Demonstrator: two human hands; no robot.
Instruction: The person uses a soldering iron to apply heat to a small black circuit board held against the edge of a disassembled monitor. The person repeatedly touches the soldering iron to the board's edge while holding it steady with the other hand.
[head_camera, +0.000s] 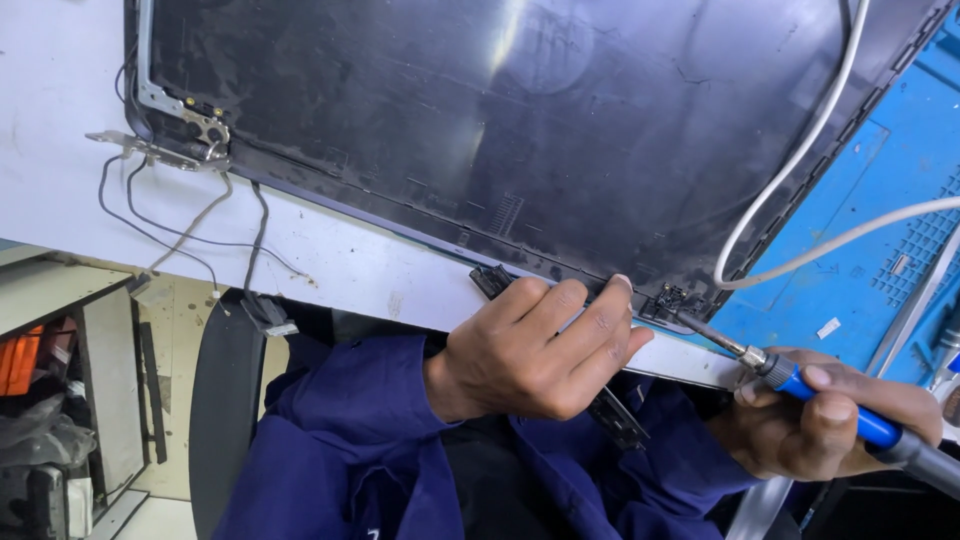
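Gripping a blue-handled screwdriver (850, 415), your right hand (830, 420) has its fingers curled fully around the handle, with the metal tip set against the small hinge bracket (670, 297) at the near right corner of the black laptop lid (500, 130). Your left hand (535, 350) curls its fingers over the lid's near edge, closed on a dark hinge strip (615, 410). The lid lies on the white table (50, 150), beside a blue mat (880, 230) on the right. White cables (800, 150) cross the lid's right side.
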